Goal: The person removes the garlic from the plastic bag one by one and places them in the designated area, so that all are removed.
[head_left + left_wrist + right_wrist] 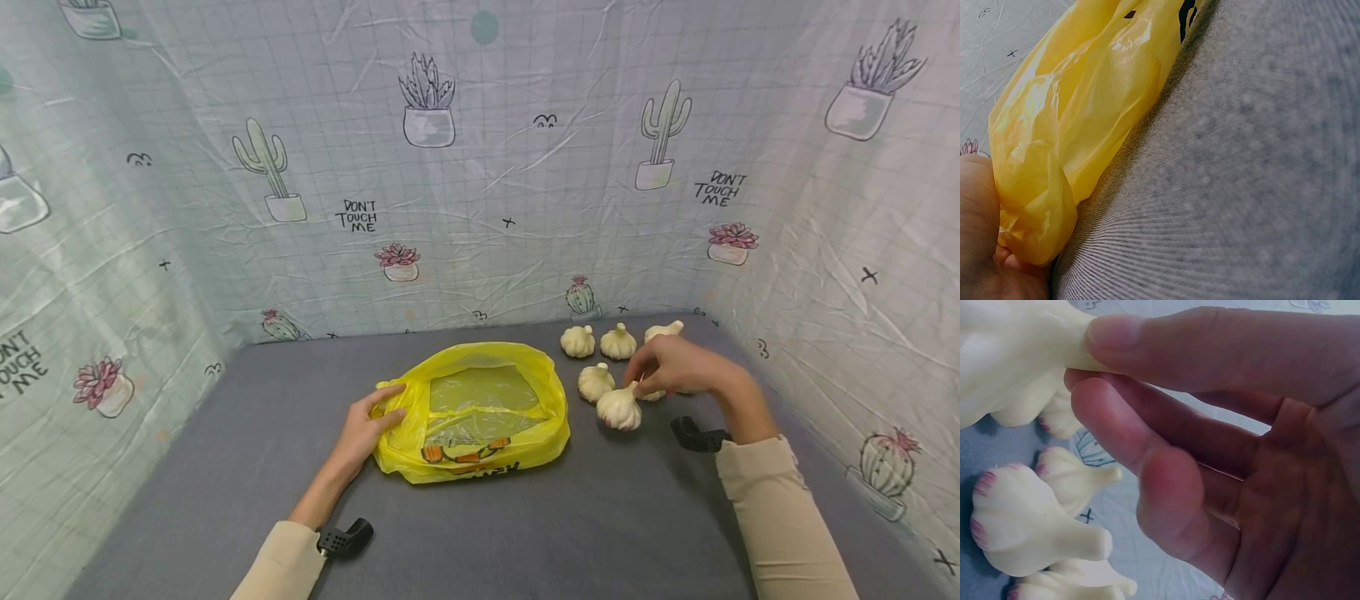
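Note:
A yellow plastic bag lies on the table with its mouth spread wide; clear film shows inside. My left hand holds the bag's left side, the thumb and fingers around the gathered plastic. With thumb and fingertips, my right hand pinches a garlic bulb by its stem, just right of the bag. In the right wrist view that bulb is cut off at the upper left. Several more garlic bulbs stand behind it, some partly hidden by the right hand.
A grey cloth covers the table. Behind and along both sides hangs a pale curtain printed with cacti and words. A black wrist device sits on the left wrist, and another on the right.

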A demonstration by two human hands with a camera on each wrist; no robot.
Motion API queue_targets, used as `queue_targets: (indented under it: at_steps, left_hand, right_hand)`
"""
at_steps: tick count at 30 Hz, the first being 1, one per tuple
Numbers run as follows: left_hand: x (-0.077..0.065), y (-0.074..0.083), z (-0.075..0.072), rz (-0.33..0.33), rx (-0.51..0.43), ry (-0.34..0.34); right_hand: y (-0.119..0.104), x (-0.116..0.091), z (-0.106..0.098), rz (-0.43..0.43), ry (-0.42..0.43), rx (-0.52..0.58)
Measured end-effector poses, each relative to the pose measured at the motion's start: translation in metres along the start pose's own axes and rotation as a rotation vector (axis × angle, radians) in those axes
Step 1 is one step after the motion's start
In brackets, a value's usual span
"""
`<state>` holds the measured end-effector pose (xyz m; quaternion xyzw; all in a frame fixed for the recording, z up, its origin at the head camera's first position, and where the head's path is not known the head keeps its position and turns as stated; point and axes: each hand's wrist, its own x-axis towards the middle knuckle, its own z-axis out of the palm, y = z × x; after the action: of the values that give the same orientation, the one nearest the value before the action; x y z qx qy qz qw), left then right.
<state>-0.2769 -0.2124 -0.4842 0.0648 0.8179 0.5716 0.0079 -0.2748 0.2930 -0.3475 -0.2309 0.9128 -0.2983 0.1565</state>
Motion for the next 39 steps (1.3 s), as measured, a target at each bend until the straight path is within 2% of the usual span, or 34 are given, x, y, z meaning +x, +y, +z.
queue_targets:
  at_steps: [9, 24, 39]
  left_hand:
    - [0.001, -0.001, 0.0, 0.007, 0.007, -0.008]
    - [0.001, -0.001, -0.001, 0.0, -0.006, -0.009]
    - [0.001, 0.001, -0.001, -0.004, -0.003, 0.001]
  right_hand:
    - [-0.001, 0.008, 0.008, 0.025, -0.044, 0.014]
    - [0.0, 0.019, 0.015, 0.032, -0.057, -0.002]
    - [0.0, 0.019, 0.016, 0.02, -0.063, 0.008]
